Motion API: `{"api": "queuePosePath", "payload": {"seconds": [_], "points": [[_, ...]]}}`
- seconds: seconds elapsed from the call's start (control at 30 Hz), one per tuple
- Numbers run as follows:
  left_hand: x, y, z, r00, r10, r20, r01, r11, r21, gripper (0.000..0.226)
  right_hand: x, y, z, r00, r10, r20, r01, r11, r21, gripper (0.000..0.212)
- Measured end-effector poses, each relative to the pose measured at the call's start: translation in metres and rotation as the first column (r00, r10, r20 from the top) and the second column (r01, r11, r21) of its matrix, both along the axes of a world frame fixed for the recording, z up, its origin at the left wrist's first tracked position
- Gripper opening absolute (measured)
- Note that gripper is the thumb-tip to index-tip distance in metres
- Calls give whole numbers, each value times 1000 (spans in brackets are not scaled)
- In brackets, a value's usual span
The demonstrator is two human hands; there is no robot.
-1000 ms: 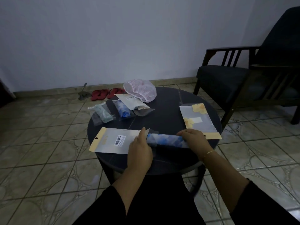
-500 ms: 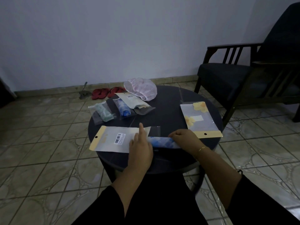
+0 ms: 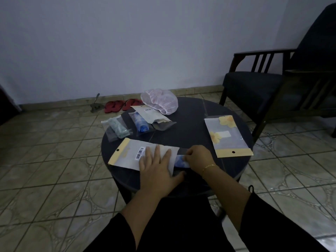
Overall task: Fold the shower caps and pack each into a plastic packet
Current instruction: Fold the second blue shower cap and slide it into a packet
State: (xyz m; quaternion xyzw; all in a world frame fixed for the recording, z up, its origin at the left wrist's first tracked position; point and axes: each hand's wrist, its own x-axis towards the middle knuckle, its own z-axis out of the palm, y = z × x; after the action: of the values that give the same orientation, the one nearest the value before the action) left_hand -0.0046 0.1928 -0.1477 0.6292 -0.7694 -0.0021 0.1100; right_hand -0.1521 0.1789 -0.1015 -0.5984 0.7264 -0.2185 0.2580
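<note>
The folded blue shower cap (image 3: 181, 161) lies near the lower middle of the frame, at the near edge of the round dark table (image 3: 190, 131). Only a short stretch of it shows, between the two hands. Its left end sits at the mouth of the plastic packet (image 3: 132, 153), a pale flat sleeve with a barcode label and a tan header strip with a hang hole at its far left end. How far the cap has gone inside is hard to judge, since the left hand covers that part.

The left hand (image 3: 157, 165) lies flat on the packet's right half, fingers straight and spread, pressing it to the table; its grip is released. The right hand (image 3: 197, 157) has its fingers curled on the cap's right end, grasping it, with a thin gold bracelet at the wrist.

Further up the table, left of centre, lie two clear packets already filled: a teal packed cap (image 3: 119, 128) and, just beside it, a blue packed cap (image 3: 140, 122). Next to them another pale packet (image 3: 151, 115) lies partly over a dark flap. Behind it sits an open pink shower cap (image 3: 160, 100), puffed up. At the right of the table a flower-printed packet (image 3: 227, 136) lies flat, well apart from the hands.

On the tiled floor by the wall rest red sandals (image 3: 121, 106). A dark armchair (image 3: 269, 88) stands at the upper right.
</note>
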Motion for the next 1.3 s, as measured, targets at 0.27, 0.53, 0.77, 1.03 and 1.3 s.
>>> {"api": "queuePosePath", "payload": {"seconds": [0.27, 0.53, 0.77, 1.03, 1.3], "points": [[-3, -1, -2, 998, 37, 42, -39, 998, 42, 103, 24, 1, 0, 992, 126, 23, -125, 992, -33, 24], [-2, 1, 4, 998, 58, 19, -60, 989, 134, 98, 36, 7, -9, 835, -117, 538, 165, 985, -43, 54], [-4, -1, 3, 993, 105, -49, -95, 982, 166, 108, 42, 1, 2, 788, -86, 610, 102, 995, 8, 61], [4, 0, 14, 952, 87, -294, -20, 974, 224, 94, 36, -11, -2, 728, -107, 677, 7, 989, 149, 71], [26, -5, 15, 995, -49, -85, 52, 998, 30, 56, 20, -9, -8, 995, 37, 87, -25, 991, -133, 52]]}}
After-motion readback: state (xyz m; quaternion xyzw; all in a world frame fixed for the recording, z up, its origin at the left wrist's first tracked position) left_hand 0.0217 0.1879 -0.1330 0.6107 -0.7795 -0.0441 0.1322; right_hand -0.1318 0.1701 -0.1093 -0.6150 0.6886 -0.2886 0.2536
